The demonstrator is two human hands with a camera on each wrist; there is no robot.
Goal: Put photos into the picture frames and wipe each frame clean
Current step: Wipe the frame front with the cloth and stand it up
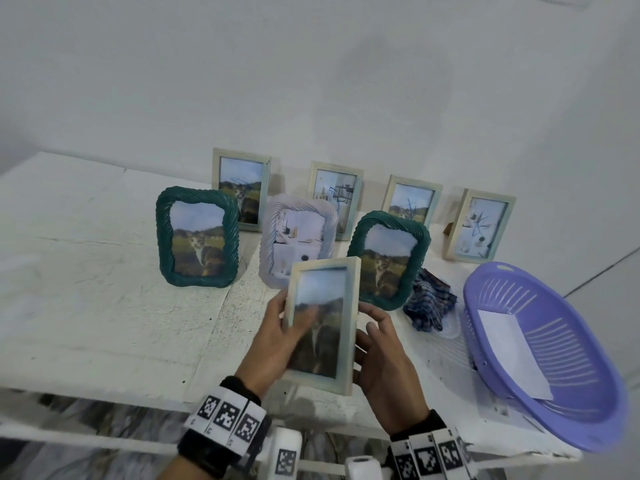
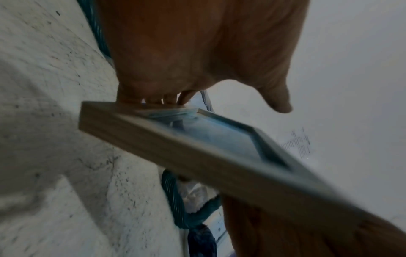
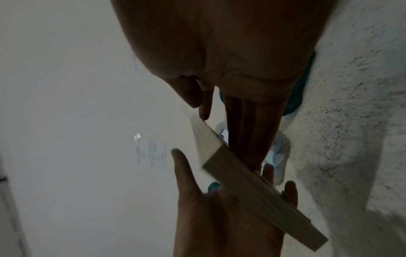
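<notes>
We've got the pale frame [image 1: 320, 323] betw. both hands — left grip [image 1: 273, 336] and right grip [image 1: 384, 355] curled on its edges; keep it off the worktop [image 1: 104, 306], fetch the cloth [image 1: 429, 299].

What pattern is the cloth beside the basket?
Blue plaid check on the cloth, clearest in the head view, left of the purple basket.
</notes>
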